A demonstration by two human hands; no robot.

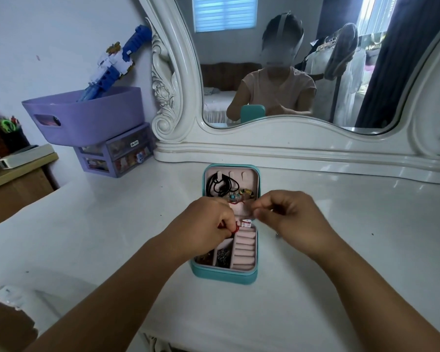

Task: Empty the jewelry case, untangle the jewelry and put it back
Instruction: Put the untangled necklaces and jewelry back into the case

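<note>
Left hand (203,224) pinches red beaded piece (235,228); right hand (287,214) fingers closed, seemingly on fine strand, unclear | jewelry case (226,274) open, mid-bench near mirror edge | step: emptying | next: lift clear without snagging black cord (220,185)

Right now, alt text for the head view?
Two bare hands work over an open teal jewelry case on a white dressing table; the left hand pinches a red beaded piece, the right hand pinches something too thin to identify. Black cords hang inside the lid.
</note>
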